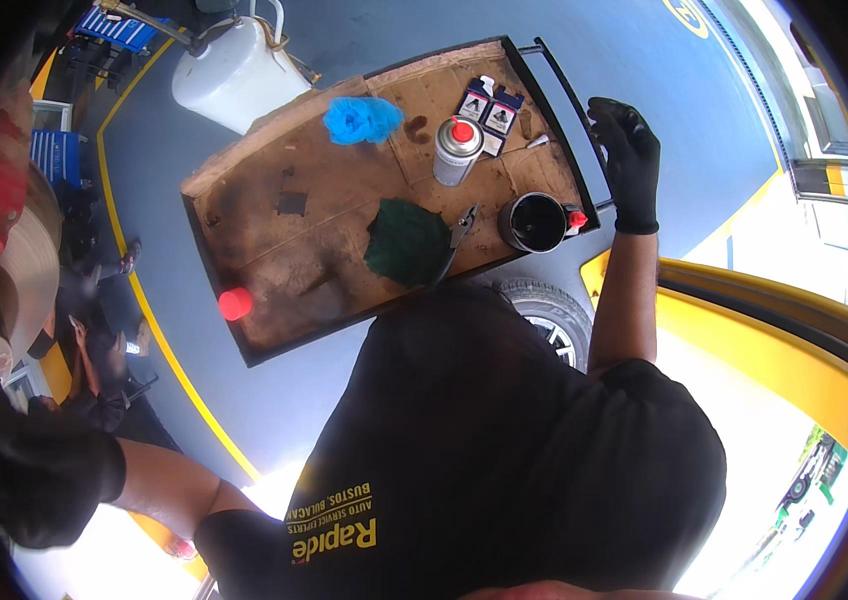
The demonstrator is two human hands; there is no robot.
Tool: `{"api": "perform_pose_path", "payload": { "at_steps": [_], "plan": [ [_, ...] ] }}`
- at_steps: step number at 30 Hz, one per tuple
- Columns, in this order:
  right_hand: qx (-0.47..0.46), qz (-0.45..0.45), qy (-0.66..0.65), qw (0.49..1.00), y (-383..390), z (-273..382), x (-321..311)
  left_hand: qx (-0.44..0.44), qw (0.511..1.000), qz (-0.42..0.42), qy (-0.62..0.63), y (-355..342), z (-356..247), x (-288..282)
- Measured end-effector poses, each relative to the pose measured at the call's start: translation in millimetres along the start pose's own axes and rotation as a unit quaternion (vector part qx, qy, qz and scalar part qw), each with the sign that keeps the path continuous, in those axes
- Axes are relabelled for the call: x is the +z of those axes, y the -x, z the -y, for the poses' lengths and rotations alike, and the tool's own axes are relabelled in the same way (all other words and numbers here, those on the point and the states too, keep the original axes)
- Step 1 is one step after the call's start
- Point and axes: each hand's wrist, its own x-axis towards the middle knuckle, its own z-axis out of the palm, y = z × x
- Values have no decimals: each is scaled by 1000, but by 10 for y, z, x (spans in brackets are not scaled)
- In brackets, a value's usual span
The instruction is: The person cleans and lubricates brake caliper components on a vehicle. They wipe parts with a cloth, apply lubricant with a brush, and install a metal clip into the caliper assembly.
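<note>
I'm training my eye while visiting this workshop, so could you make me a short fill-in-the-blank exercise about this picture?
1. The left hand and right hand both wear gloves coloured ____.
2. The pliers lie between the round container and a cloth coloured dark ____.
3. The spray can has a top coloured ____.
4. In the picture, the red cap lies toward the cardboard-lined tray's ____ end.

Missing words: black; green; red; left.

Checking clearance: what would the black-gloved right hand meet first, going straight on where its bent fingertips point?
The right hand would likely meet the slim black metal bar just to its left, though depth is unclear.
</note>
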Motion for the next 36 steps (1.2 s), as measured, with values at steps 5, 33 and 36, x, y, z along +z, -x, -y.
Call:
{"api": "perform_pose_path", "payload": {
  "at_steps": [5, 33, 36],
  "plan": [
    [-39, 5, 94, 995, 241, -502, -58, -148, 884, 248, 368, 761, -1143, 325],
    [-336, -151, 363, 856, 389, 1783, -896, -428, 644, 433, 464, 3147, -3828, -512],
    [-322, -250, 376, 832, 368, 1639, -1311, -378, 727, 402, 409, 3244, -4143, -524]
  ]
}}
